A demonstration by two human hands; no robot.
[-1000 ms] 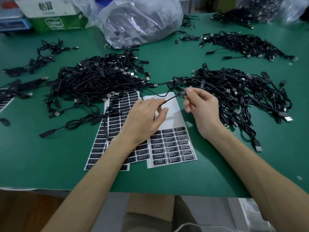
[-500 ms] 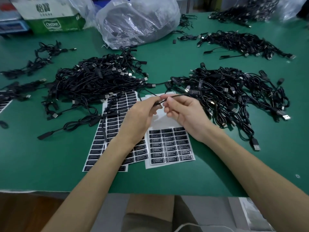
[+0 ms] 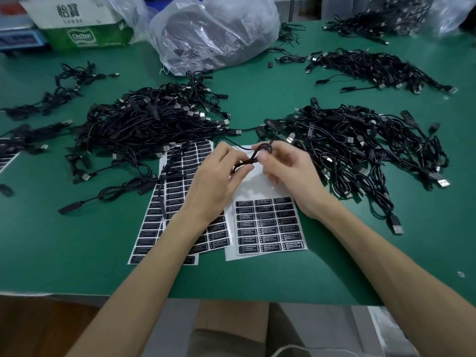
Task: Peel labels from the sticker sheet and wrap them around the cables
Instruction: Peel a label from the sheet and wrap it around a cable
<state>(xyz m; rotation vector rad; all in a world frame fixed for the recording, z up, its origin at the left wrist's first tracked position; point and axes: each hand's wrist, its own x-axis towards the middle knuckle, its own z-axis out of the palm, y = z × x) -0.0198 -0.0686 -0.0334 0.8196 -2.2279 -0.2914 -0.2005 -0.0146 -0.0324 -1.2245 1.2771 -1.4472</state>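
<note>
My left hand and my right hand meet above the sticker sheets, both pinching one thin black cable that bends between the fingertips. Under them lies a white sticker sheet with rows of black labels on its lower half and a bare upper half. A second sheet, full of black labels, lies to its left, partly under my left forearm. Whether a label is on the held cable I cannot tell.
Large heaps of black cables lie left and right of my hands, with smaller heaps at the far right and far left. A clear plastic bag and a cardboard box stand at the back of the green table.
My hands have come together from apart. The cable, stretched between them a second ago, is now bent into a short loop at the fingertips.
</note>
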